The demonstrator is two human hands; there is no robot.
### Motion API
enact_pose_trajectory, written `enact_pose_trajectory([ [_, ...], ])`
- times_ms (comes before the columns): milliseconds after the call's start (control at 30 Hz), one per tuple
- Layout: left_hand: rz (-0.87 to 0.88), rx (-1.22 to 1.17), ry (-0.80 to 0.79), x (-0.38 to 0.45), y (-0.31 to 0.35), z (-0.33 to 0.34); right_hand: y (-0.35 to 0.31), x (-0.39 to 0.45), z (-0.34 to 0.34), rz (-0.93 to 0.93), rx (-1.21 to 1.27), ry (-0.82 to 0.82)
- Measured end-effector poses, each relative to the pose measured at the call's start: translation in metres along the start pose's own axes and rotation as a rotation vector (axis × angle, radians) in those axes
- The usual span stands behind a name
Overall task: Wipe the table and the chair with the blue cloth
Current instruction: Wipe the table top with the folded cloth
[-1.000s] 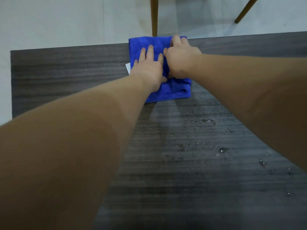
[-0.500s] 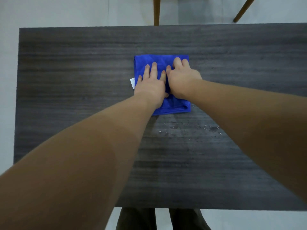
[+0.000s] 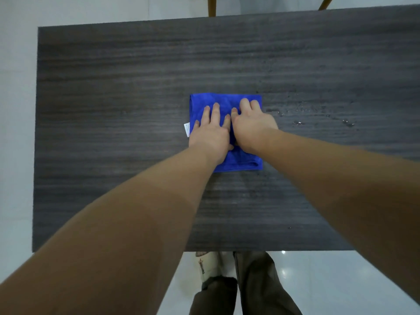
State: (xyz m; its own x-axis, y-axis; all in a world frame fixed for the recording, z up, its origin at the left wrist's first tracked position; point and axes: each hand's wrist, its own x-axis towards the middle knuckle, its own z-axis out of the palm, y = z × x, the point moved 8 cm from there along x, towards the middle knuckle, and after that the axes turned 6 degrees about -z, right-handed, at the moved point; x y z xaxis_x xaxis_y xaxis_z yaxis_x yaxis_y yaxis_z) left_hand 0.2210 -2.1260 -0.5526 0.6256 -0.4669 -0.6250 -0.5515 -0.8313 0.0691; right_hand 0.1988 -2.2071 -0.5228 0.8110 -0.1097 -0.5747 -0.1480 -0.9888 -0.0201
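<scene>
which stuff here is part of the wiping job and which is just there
Part of the job:
blue cloth, under both hands
left hand
right hand
table
water drops
chair legs

Just there:
white tag on the cloth
floor

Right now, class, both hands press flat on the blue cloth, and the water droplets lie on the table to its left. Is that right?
Not quite. The head view shows the water droplets right of the blue cloth, not left. Left hand and right hand do press it onto the table.
</scene>
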Motion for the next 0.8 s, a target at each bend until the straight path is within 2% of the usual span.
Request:
enact_pose_trajectory([
  [500, 0.054, 0.126, -0.035, -0.087, 0.006, 0.072, -0.042, -0.093, 0.057, 0.053, 0.059, -0.005],
  [800, 0.063, 0.094, -0.076, -0.138, 0.014, 0.107, -0.061, -0.139, 0.090, 0.026, 0.082, 0.015],
])
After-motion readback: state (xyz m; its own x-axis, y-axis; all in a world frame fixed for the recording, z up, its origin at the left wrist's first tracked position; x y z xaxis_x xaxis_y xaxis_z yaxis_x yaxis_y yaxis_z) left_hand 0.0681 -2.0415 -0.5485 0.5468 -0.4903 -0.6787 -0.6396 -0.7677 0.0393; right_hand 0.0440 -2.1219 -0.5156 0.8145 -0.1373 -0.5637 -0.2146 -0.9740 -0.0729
